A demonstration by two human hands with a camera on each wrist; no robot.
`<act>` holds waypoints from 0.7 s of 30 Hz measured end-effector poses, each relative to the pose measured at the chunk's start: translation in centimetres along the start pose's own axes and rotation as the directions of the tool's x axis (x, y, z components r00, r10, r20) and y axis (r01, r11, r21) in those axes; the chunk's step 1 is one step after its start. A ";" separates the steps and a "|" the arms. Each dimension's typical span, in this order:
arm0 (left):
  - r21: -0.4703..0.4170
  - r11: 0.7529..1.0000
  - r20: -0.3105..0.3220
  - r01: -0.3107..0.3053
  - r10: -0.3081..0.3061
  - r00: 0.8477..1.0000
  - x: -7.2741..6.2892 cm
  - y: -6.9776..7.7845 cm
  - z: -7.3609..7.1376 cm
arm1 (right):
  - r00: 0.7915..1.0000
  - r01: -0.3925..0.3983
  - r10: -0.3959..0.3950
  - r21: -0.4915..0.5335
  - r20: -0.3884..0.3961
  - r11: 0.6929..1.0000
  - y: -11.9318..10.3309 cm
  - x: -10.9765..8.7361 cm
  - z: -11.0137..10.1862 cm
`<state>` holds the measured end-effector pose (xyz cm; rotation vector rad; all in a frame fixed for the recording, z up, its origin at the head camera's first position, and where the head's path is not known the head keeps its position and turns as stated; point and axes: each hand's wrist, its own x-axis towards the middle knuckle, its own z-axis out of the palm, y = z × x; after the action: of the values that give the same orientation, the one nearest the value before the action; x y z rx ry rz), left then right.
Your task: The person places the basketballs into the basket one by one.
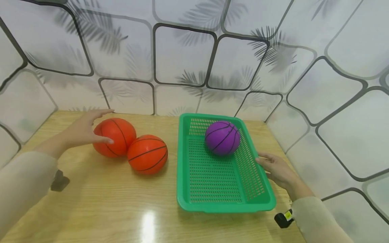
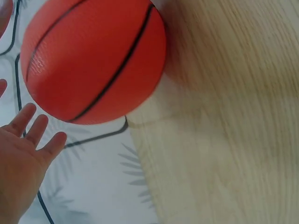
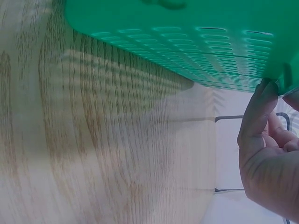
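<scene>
The left hand (image 1: 82,130) is covering part of the left red ball (image 1: 120,135); the right red ball (image 1: 147,155) is hiding more. The purple ball (image 1: 222,138) is blocking part of the green basket (image 1: 182,165), which the right wrist view is cropping. I'm failing to read the yellow label (image 1: 288,215).

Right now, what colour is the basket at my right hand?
Bright green; the basket shows best in the head view.

"Where's the left hand (image 1: 83,130)?"
"Near the desk's (image 1: 121,209) far left corner, its fingers reaching out and the thumb spread well apart."
"And the right hand (image 1: 279,170)?"
"At the desk's right edge, fingers bent and pointing left."
"Both arms stretched?"
"Yes, all 2: left arm (image 1: 50,146) along the left side, right arm (image 1: 297,192) along the right, pale sleeves (image 1: 24,189) down to the wrists."
</scene>
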<state>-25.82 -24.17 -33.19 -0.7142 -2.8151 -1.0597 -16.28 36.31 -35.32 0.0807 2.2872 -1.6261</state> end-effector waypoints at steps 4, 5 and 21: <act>-0.013 1.000 0.050 0.003 -0.002 0.999 -0.6 -1.4 0.2 | 1.000 0.001 -0.001 0.004 0.009 1.000 0.1 0.1 0.0; -0.021 1.000 0.059 -0.002 0.003 0.998 -0.7 -1.7 0.3 | 1.000 0.002 -0.002 0.004 0.010 1.000 0.1 0.1 0.0; -0.138 0.974 0.073 0.179 -0.170 0.983 -2.1 -3.7 1.7 | 1.000 0.002 -0.002 -0.003 0.014 1.000 0.1 0.1 -0.1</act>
<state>-25.36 -26.32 -37.20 -0.5242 -2.9213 -1.3017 -16.37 36.38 -35.41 0.0661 2.2804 -1.6193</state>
